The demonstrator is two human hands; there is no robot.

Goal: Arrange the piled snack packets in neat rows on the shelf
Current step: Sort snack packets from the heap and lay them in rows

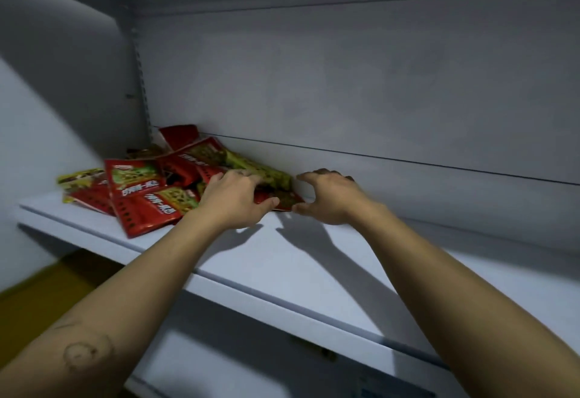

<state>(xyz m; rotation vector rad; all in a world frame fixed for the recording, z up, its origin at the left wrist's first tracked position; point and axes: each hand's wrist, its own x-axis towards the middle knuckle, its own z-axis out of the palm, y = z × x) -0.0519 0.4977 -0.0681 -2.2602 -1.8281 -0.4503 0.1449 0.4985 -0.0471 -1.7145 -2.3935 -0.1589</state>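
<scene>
Forearms (125,287) reach in; left hand (233,201) presses packets (141,206) strewn pointing every way; right hand (329,198) spread open, empty, alongside.

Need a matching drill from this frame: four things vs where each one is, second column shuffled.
1. left hand
2. right hand
3. snack packets
4. yellow-brown surface

A. piled at the left end of the shelf
B. below the shelf, lower left of view
C. resting on the pile
D. just right of the pile, fingers spread

Pairs: 1-C, 2-D, 3-A, 4-B
</scene>
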